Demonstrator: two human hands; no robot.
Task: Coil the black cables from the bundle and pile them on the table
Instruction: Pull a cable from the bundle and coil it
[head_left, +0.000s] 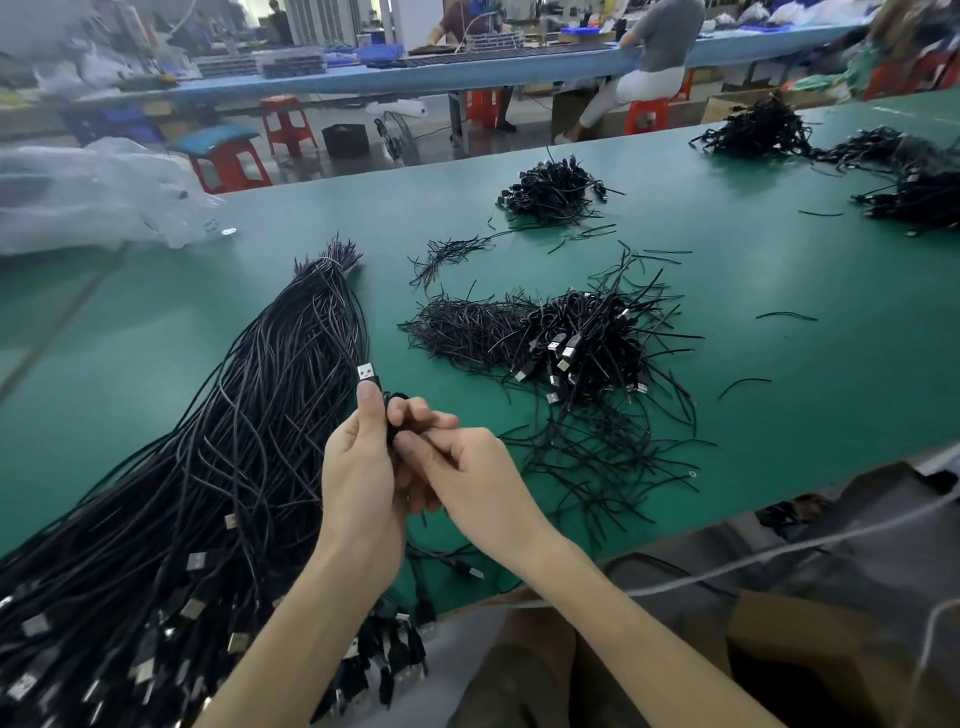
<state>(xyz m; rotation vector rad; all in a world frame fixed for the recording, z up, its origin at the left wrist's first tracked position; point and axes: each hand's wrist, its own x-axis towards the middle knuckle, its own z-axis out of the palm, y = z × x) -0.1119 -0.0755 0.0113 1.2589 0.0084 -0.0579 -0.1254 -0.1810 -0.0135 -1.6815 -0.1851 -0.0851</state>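
While pinched in curled fingers (370, 415) of left hand (363, 478) and right hand (470, 478), black cable (370, 376) held plug-up inside tabletop's (779, 374) near edge; bundle (234, 441) just left, coiled pile (561, 332) right and farther, bare green strip between.

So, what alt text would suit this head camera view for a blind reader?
A left hand and a right hand hold a looped black cable above a green table, its USB plug sticking up. A bundle of uncoiled cables lies left of them, a pile of coiled ones right.
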